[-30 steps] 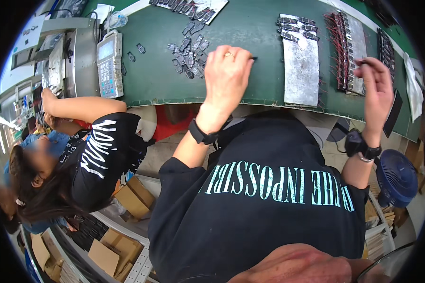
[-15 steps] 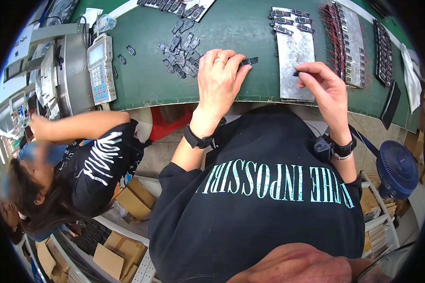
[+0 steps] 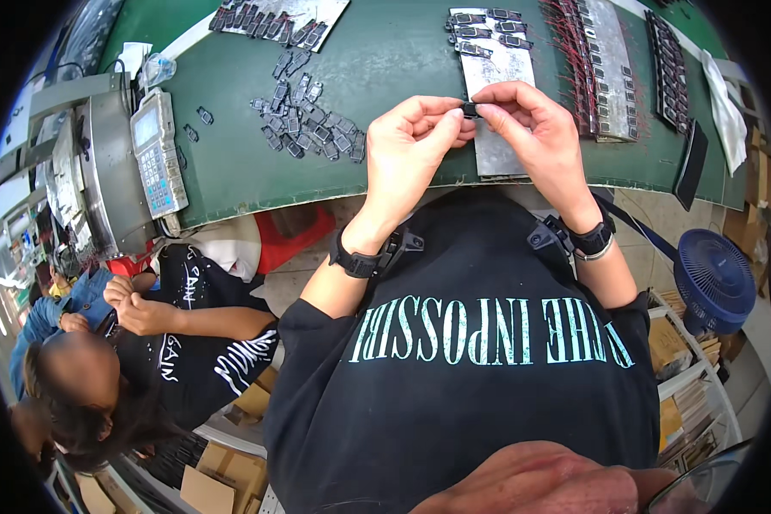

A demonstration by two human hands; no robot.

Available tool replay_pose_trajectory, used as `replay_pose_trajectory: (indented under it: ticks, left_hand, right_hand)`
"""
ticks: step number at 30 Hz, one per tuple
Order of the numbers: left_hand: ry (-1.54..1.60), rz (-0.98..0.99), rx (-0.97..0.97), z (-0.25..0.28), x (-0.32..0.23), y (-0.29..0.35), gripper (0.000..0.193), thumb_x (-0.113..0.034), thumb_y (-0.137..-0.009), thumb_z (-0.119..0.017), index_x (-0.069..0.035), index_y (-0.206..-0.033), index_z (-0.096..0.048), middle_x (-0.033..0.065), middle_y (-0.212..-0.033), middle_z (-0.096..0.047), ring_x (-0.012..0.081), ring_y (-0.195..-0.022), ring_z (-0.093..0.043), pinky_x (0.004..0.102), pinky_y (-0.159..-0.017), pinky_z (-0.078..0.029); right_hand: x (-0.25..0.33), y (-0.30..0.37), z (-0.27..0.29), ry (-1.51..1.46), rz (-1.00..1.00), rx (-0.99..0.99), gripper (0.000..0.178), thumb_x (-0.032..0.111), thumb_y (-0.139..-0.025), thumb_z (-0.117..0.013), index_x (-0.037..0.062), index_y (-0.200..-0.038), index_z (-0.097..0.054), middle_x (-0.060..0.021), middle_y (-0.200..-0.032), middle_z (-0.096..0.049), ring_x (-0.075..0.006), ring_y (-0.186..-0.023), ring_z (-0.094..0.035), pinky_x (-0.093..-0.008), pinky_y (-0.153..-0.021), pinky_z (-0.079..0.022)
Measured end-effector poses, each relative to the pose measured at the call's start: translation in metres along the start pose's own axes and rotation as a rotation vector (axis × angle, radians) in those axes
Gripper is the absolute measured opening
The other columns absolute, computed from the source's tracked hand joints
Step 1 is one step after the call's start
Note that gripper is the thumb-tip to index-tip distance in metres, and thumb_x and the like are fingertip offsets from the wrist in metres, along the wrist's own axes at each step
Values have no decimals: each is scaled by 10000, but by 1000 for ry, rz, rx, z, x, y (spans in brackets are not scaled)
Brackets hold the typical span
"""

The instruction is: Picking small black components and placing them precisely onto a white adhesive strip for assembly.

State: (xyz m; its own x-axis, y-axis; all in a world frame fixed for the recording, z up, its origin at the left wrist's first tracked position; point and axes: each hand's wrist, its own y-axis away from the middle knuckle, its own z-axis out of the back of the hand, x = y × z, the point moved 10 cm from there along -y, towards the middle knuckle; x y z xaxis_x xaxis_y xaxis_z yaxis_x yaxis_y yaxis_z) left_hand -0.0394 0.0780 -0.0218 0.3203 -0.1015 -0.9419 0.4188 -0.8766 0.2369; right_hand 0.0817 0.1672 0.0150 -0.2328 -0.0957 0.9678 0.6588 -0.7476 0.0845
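In front of me, my left hand [image 3: 413, 150] and my right hand [image 3: 535, 128] meet above the near part of a metal plate. Between their fingertips they pinch a small black rectangular part [image 3: 470, 110], mostly covered by the fingers. Both hands are closed on it. Several similar black parts with grey faces [image 3: 493, 29] lie in two rows on the far end of the metal plate [image 3: 499, 157]. To the left of my left hand, a loose pile of the same kind of parts [image 3: 304, 120] is spread on the green table [image 3: 385, 64].
Right of the plate stands another metal plate [image 3: 612, 103] with parts and red wires [image 3: 567, 60], then a dark strip of parts [image 3: 666, 77]. A keypad device [image 3: 156, 150] is at the table's left. A co-worker [image 3: 180, 325] sits left; a blue fan [image 3: 713, 278] stands right.
My hands were apart, each with a small black item; they have come together at one part. The view has shifted somewhat. The co-worker has drawn their hands together.
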Motion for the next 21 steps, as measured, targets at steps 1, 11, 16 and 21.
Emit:
replay_pose_trajectory:
  ticks: [1, 11, 16, 21]
  left_hand:
    - [56, 53, 14, -2, 5, -2, 193, -59, -960, -632, 74, -1100, -625, 155, -948, -729, 180, -853, -722, 287, -784, -600]
    - [141, 62, -13, -3, 12, 1, 159, -29, -965, -612, 82, -1079, -615, 173, -940, -722, 197, -854, -724, 294, -786, -605]
    - [114, 61, 32, -7, 12, 2, 154, -22, -964, -610, 81, -1079, -615, 170, -941, -721, 196, -857, -724, 294, -787, -606]
    - [83, 45, 34, -12, 7, 6, 146, -15, -963, -606, 79, -1074, -615, 168, -942, -720, 195, -860, -723, 294, -790, -606]
  right_hand:
    - [0, 0, 1, 5, 1, 0, 144, 40, -941, -642, -4, -1076, -672, -13, -1001, -672, -66, -871, -623, -226, -794, -514]
    - [2, 2, 5, 73, 93, -39, 110, 41, -947, -627, -14, -1040, -646, -12, -1001, -626, -71, -885, -603, -225, -785, -508]
    - [-19, -3, -4, -79, -88, 187, 142, 53, -960, -611, -14, -1085, -606, -36, -998, -628, -74, -896, -606, -234, -791, -511]
    - [-4, 1, -6, -16, -63, 217, 155, 52, -966, -595, -17, -1104, -584, -60, -985, -643, -98, -908, -621, -261, -800, -515]
